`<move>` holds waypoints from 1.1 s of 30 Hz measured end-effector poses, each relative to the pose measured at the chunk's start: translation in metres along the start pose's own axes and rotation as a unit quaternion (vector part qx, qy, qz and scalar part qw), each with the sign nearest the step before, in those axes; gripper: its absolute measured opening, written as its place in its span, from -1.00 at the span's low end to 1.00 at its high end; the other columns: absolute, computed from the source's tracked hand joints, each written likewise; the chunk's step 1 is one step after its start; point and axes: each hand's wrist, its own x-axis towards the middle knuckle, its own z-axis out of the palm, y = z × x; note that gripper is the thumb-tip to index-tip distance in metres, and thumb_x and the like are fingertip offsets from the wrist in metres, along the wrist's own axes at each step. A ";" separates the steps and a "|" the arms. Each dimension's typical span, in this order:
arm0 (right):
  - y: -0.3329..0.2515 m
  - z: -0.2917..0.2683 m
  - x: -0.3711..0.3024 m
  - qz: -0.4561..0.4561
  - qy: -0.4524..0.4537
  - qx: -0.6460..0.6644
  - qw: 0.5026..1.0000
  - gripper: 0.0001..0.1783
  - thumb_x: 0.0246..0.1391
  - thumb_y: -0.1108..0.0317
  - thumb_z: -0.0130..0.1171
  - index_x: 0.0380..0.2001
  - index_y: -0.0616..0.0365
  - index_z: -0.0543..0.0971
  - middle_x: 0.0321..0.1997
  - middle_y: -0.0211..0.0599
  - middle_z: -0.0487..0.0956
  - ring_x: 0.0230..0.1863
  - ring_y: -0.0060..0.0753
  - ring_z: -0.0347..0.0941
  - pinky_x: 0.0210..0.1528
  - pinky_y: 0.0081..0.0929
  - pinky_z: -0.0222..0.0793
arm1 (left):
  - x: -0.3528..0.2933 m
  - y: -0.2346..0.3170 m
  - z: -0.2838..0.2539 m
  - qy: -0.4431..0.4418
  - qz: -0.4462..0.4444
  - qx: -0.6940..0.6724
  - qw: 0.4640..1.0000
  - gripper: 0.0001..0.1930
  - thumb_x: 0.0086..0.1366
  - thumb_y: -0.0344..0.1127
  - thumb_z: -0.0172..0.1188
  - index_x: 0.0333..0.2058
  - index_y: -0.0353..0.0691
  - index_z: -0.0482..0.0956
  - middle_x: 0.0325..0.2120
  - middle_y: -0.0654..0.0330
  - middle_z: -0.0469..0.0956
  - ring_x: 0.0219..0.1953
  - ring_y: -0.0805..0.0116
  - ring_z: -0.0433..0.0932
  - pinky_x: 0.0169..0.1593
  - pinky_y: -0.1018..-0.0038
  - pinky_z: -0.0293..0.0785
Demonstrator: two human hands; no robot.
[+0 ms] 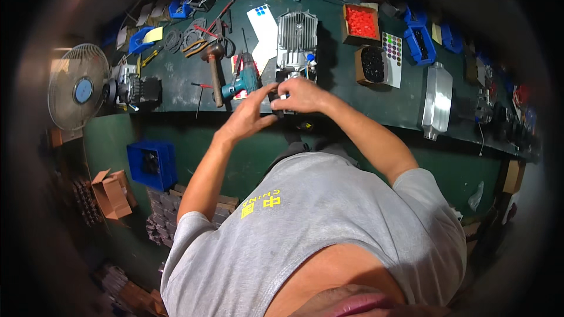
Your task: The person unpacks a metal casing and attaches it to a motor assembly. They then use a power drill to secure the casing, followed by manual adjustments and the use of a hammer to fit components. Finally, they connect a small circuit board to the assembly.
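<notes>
A silver finned motor (297, 30) stands on the green workbench in front of me, its fins toward the far side. At its near end both my hands meet over a small dark part (276, 107), mostly covered by the fingers. My left hand (249, 115) comes from the left, thumb and fingers curved around the part's side. From the right, my right hand (301, 95) bends over the motor's near end with its fingers closed at the same part. What exactly the part is cannot be made out. A blue round piece (311, 57) shows on the motor's right side.
Left of the motor lie a teal power drill (249, 74) and a hammer (215, 76). An open-guard fan (78, 90) stands far left. On the right are a box of red pieces (361, 22), a box of black pieces (372, 66) and a silver metal housing (437, 100).
</notes>
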 end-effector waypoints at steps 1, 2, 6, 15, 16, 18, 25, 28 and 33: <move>-0.012 0.000 -0.007 0.008 0.004 -0.023 1.000 -0.45 -0.08 -0.15 0.32 -0.41 0.22 0.67 -0.39 -0.01 0.67 -0.25 0.03 0.65 -0.12 -0.16 0.52 | 0.001 -0.009 -0.008 -0.004 -0.005 0.001 1.000 -0.24 0.12 -0.49 0.36 0.33 -0.26 0.30 0.20 -0.11 0.46 0.28 -0.06 0.42 0.32 0.21 0.36; -0.022 -0.004 -0.011 0.013 -0.011 -0.062 0.998 -0.51 -0.07 -0.07 0.28 -0.38 0.20 0.69 -0.34 0.04 0.69 -0.19 0.09 0.65 -0.02 -0.10 0.48 | 0.007 -0.012 -0.016 -0.008 -0.010 0.001 1.000 -0.29 0.14 -0.53 0.30 0.31 -0.27 0.33 0.19 -0.11 0.48 0.27 -0.05 0.44 0.31 0.23 0.37; -0.018 -0.003 -0.016 -0.027 -0.017 -0.085 0.996 -0.56 -0.11 0.03 0.24 -0.37 0.23 0.71 -0.35 0.08 0.69 -0.19 0.09 0.64 0.02 -0.06 0.46 | 0.058 -0.005 -0.019 0.034 0.024 0.076 0.996 -0.60 0.26 -0.56 0.20 0.10 -0.36 0.56 -0.03 -0.03 0.63 0.04 0.14 0.63 0.08 0.33 0.52; 0.007 -0.013 -0.032 -0.138 0.038 0.016 0.990 -0.69 -0.12 0.18 0.27 -0.55 0.28 0.58 -0.61 -0.14 0.54 -0.49 -0.19 0.51 -0.28 -0.23 0.42 | 0.148 -0.002 0.019 -0.052 -0.079 0.273 0.957 -0.73 0.17 -0.23 0.30 -0.18 -0.20 0.70 -0.30 0.01 0.72 -0.20 0.01 0.70 -0.12 0.16 0.58; 0.013 -0.021 -0.036 -0.139 0.042 0.065 0.987 -0.71 -0.12 0.22 0.28 -0.57 0.28 0.55 -0.63 -0.19 0.50 -0.50 -0.31 0.47 -0.31 -0.30 0.39 | 0.146 -0.011 0.022 -0.043 -0.071 0.251 0.964 -0.74 0.18 -0.21 0.31 -0.20 -0.20 0.70 -0.32 -0.01 0.71 -0.20 -0.01 0.69 -0.12 0.15 0.57; 0.024 -0.038 -0.045 -0.145 0.046 0.221 0.963 -0.81 -0.06 0.36 0.28 -0.53 0.25 0.52 -0.57 -0.39 0.47 -0.44 -0.64 0.34 -0.36 -0.51 0.30 | 0.138 -0.027 0.028 -0.024 -0.058 0.205 0.977 -0.73 0.19 -0.16 0.31 -0.24 -0.21 0.69 -0.34 -0.04 0.69 -0.21 -0.06 0.67 -0.12 0.12 0.57; 0.077 -0.067 -0.065 0.004 0.170 0.748 0.642 -0.61 0.06 0.25 0.22 -0.06 0.21 0.58 -0.13 -0.25 0.65 -0.08 -0.30 0.59 0.06 -0.32 0.49 | 0.137 -0.046 0.079 0.127 -0.136 -0.167 0.968 -0.82 0.37 -0.34 0.18 -0.24 -0.34 0.65 -0.40 0.09 0.72 -0.50 0.28 0.60 -0.39 0.38 0.50; 0.090 -0.066 -0.062 0.007 0.184 0.786 0.591 -0.61 0.06 0.24 0.22 -0.05 0.18 0.58 -0.13 -0.24 0.66 -0.07 -0.26 0.60 -0.01 -0.29 0.50 | 0.132 -0.030 0.081 0.151 -0.190 -0.279 0.929 -0.78 0.42 -0.32 0.17 -0.23 -0.41 0.64 -0.42 0.17 0.70 -0.53 0.57 0.47 -0.46 0.53 0.39; 0.106 -0.064 -0.060 -0.015 0.148 0.797 0.586 -0.48 0.09 0.17 0.14 0.04 0.31 0.55 -0.05 -0.12 0.66 -0.09 -0.11 0.60 0.04 -0.27 0.51 | 0.124 -0.056 0.083 0.147 -0.097 -0.098 0.980 -0.84 0.34 -0.39 0.22 -0.21 -0.38 0.64 -0.39 0.03 0.70 -0.41 0.22 0.65 -0.29 0.34 0.54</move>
